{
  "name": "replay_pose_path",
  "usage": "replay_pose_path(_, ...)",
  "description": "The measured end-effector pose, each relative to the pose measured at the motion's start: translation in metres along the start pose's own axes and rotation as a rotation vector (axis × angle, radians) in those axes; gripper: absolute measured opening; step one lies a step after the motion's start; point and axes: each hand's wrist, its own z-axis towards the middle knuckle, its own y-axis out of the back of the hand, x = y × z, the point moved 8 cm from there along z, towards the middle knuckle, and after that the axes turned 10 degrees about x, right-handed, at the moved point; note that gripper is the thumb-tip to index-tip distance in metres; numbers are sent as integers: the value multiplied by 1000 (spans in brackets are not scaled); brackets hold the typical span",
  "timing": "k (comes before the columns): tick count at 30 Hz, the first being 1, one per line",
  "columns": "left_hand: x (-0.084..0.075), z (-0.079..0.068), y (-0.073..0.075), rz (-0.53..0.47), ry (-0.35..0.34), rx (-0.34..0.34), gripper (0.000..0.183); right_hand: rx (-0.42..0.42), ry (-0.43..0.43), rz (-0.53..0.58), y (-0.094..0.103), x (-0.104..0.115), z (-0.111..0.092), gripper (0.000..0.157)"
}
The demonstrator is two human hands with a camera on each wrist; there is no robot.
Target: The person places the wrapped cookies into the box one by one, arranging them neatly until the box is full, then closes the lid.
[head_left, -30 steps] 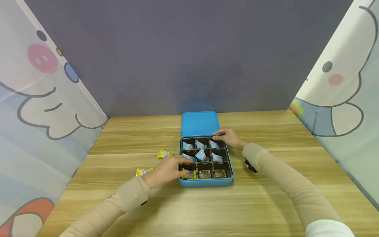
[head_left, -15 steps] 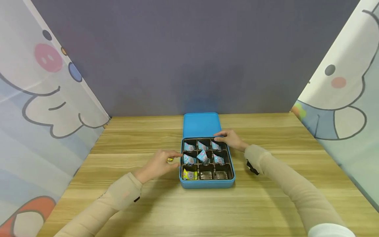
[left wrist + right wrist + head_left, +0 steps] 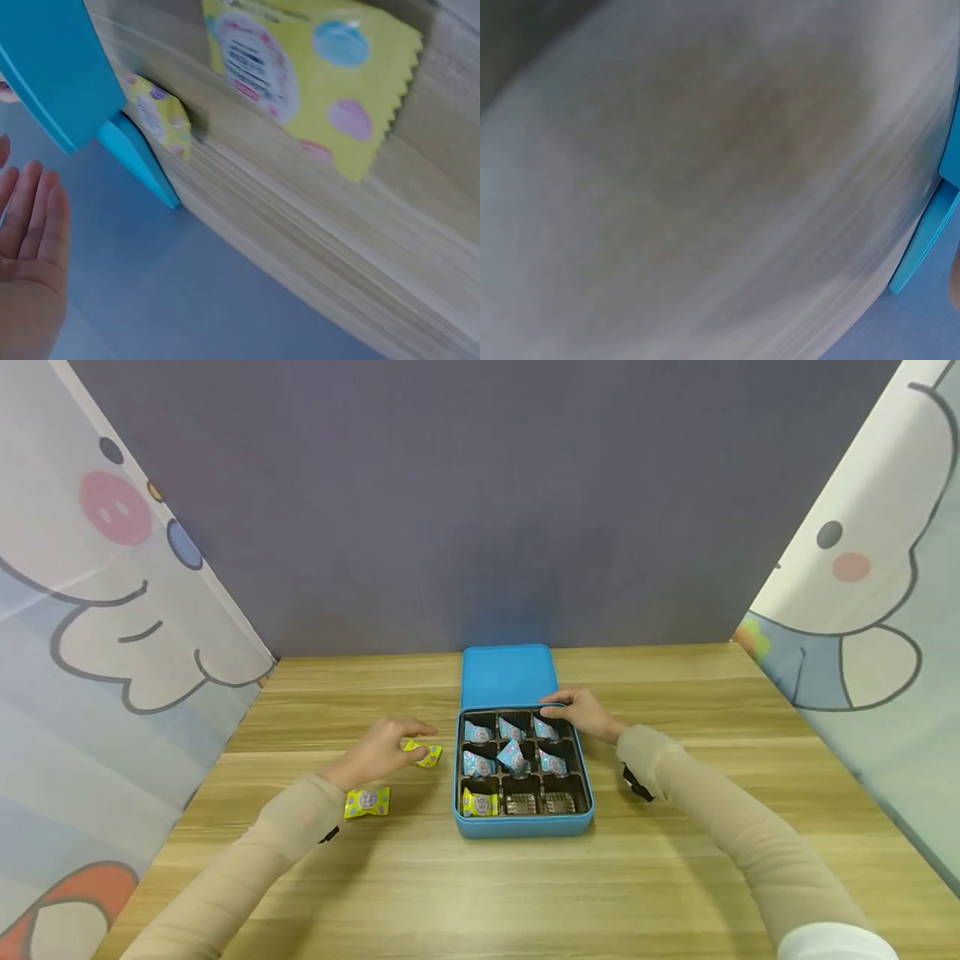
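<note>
A blue box (image 3: 523, 828) with a dark tray of compartments stands on the table. Several blue-wrapped candies (image 3: 514, 758) fill its back two rows, and a yellow-wrapped candy (image 3: 480, 803) sits in the front-left compartment. Left of the box, my left hand (image 3: 375, 752) hovers with loosely extended fingers around a yellow candy (image 3: 431, 757), holding nothing. Closer to my left sleeve lies another yellow candy (image 3: 367, 802), large in the left wrist view. My right hand (image 3: 588, 715) holds the box's back-right corner, thumb inside the rim and fingers behind it.
The box's blue lid (image 3: 508, 677) lies folded back toward the grey wall (image 3: 487, 510). Two front compartments (image 3: 540, 802) show only bare tray. Cartoon-printed curtains (image 3: 840, 610) flank the wooden table (image 3: 480, 893). Mostly blurred table surface appears in the right wrist view.
My left hand has withdrawn from the front-left compartment, where the yellow candy now shows fully, and moved left to the loose yellow candy. My right hand stays at the box corner.
</note>
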Motion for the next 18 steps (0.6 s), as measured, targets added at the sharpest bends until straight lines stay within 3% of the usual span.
replay_pose_path(7,16,6,-6,-32,18,76,36,4,-3,3,0,1,-1,37)
replay_pose_path(18,41,9,-15,-26,53,133,40,-3,-14,-6,1,-2,2,38)
